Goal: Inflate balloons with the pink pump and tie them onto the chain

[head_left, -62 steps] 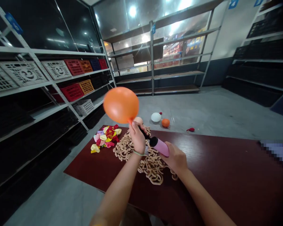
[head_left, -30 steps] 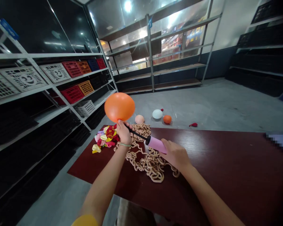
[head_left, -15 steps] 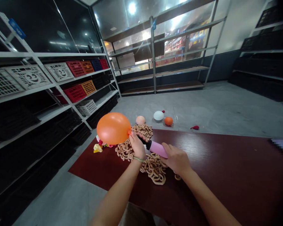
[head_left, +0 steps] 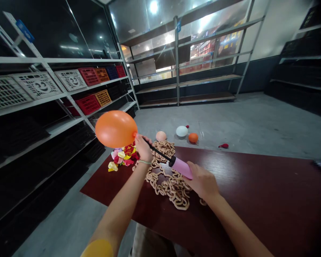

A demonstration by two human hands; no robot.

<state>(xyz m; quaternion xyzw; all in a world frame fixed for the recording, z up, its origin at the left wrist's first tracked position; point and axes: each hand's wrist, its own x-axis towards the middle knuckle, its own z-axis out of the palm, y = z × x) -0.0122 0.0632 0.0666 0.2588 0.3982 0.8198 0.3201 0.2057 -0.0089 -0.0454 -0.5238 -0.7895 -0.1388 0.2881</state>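
Observation:
A large inflated orange balloon points its neck at my left hand, whose fingers are closed around the neck and the near end of a hand balloon pump. A thin black rod runs from there to the pump's pink barrel. My right hand is wrapped around the barrel's other end. Below the pump lies a heap of beige, chain-like loops on the dark red table. A pile of colourful uninflated balloons sits beside my left wrist.
On the floor beyond the table are a white balloon, a small orange balloon and a limp red balloon. A peach balloon shows behind the loops. Shelving with crates stands left; a metal rack stands behind.
My left hand has moved left and up with the orange balloon, drawing the black rod out of the pink barrel. The right hand has barely shifted. More of the colourful balloon pile now shows.

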